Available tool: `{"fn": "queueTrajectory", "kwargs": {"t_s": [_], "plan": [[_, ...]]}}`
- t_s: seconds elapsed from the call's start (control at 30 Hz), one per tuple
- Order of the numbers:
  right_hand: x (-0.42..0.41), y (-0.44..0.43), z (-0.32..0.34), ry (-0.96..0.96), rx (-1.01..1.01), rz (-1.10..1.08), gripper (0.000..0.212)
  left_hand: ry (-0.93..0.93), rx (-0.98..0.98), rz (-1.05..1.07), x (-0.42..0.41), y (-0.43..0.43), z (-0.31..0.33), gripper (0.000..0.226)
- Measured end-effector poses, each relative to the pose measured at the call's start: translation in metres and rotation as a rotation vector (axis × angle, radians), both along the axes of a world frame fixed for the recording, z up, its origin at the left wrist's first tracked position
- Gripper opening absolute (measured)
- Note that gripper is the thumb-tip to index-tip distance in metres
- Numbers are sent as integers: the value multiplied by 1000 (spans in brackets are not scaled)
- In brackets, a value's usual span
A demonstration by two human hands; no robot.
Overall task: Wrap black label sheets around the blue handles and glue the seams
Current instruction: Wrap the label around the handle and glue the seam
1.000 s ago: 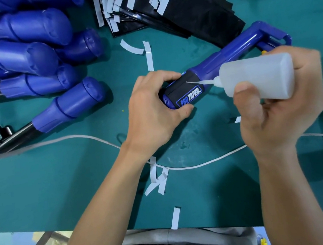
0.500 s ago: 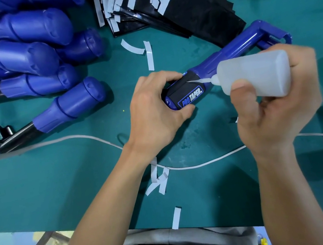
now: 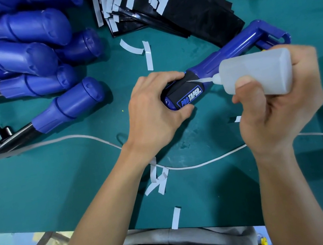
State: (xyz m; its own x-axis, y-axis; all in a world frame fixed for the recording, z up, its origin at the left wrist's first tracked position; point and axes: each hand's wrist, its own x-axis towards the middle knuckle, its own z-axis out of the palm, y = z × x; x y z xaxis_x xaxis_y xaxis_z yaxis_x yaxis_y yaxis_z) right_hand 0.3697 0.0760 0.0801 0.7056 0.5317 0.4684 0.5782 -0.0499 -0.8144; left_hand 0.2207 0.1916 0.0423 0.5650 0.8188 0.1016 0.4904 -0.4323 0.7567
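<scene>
Head: glue bottle (image 3: pixel 258 76) further left

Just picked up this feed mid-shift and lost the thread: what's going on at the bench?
A person is gluing a label seam. The left hand grips the end of a blue handle, holding the black PRO TAPER label wrapped round it. The right hand holds a translucent glue bottle, its nozzle at the label's seam. Bare blue handles lie piled at far left, black label sheets are stacked beyond, and white backing strips litter the green table.
</scene>
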Motion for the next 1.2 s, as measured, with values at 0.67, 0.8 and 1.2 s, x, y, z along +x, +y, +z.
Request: {"fn": "queueTrajectory", "kwargs": {"t_s": [0.67,0.8,1.2], "plan": [[0,0,3,-17,-25,29,12,28,-3,-14,1,0,4,57],[2,-1,2,-12,-20,6,12,21,-3,-15,1,0,5,57],[16,1,6,521,144,-72,20,30,-26,-21,1,0,7,57]]}}
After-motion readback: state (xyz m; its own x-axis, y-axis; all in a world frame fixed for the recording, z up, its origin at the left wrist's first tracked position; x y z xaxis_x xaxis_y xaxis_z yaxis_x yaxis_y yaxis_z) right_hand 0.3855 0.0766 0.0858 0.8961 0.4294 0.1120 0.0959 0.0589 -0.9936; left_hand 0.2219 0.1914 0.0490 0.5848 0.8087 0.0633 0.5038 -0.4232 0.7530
